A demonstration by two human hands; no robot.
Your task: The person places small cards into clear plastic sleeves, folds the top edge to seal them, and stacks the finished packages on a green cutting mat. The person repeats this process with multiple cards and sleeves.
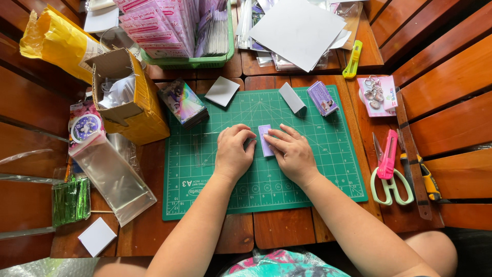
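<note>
A: What was the biggest thing there?

B: The wooden counter (287, 228), and on it a green mat (328, 154). I'll place everything from that mat. Both hands met near its middle, on a small lilac card (266, 141).

A: How were the hands set?

B: The left hand (233, 153) was curled, its fingertips pressing the card's left edge. The right hand (292, 151) lay half open, fingers (274, 136) pinning the card from the right. Neither had lifted it; the card lay flat on the mat.

A: What could have gone wrong?

B: In my judgement, the card might have slid or creased if one hand pushed harder than the other, the mat being smooth. Two thin pins or wires (197, 150) lay on the mat just left of the left hand, and a wrist could have swept them off.

A: And round about?

B: Left of the mat, an open carton (134, 97) and clear sleeves (114, 177). Above it, a green basket (190, 62) of pink packets and a grey sheet (297, 31). Right of it, scissors (390, 177), a knife (425, 177) and a yellow cutter (352, 59). On the mat's top edge, a shiny card stack (183, 101), a grey card (222, 91) and a lilac stack (322, 97). Nothing stood between the hands and the card.
</note>
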